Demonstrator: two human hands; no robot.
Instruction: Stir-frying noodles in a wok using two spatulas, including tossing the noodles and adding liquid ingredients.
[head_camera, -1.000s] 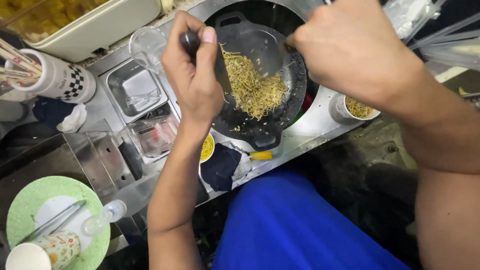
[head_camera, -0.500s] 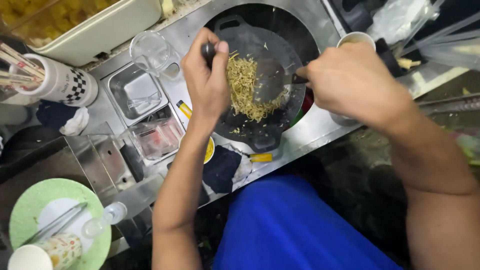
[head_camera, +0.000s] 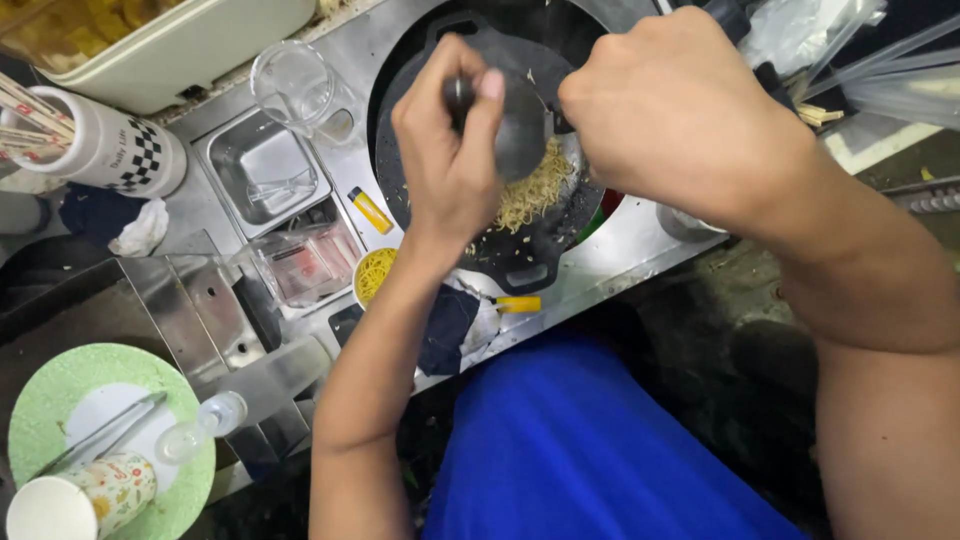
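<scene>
Two hands over one black pan (head_camera: 520, 250) of noodles (head_camera: 535, 190): left hand (head_camera: 450, 160) grip closed on ladle (head_camera: 515, 130) (right hand (head_camera: 680, 110) fisted, contents hidden).

Green plate (head_camera: 60, 400), checkered chopstick cup (head_camera: 115, 150), glass beaker (head_camera: 292, 85)

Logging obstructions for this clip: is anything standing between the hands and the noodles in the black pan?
Only the tool itself. The left hand grips a dark-handled utensil that reaches over the yellow noodles in the round black pan. The right hand hovers directly over the pan, hiding part of it.
</scene>
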